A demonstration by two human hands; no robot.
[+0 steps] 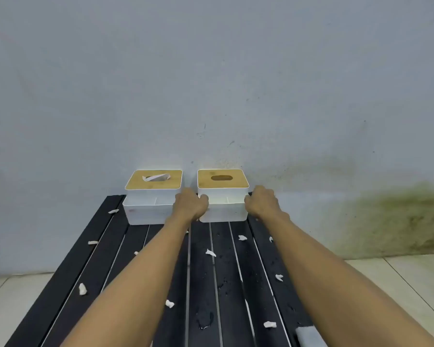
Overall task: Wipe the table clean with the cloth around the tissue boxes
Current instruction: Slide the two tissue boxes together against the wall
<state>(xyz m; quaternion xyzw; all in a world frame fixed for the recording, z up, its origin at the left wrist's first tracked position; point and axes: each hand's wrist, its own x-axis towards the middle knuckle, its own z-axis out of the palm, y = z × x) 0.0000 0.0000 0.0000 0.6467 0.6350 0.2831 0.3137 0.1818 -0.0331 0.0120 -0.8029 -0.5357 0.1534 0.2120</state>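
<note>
Both hands clasp the right tissue box [222, 196] at the tabletop's [226, 271] twelve o'clock edge: left grip [192, 205], right grip [261, 202].

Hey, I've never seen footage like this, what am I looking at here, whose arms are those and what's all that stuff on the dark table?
This is one picture from a camera worn on a person's head, looking forward and down, so the bare arms are the wearer's own. The left hand and right hand grip the sides of the right tissue box. The left tissue box has a tissue sticking out. Both stand on a black slatted table against the wall. White paper scraps and water drops are scattered about. A grey cloth lies at the near edge.
</note>
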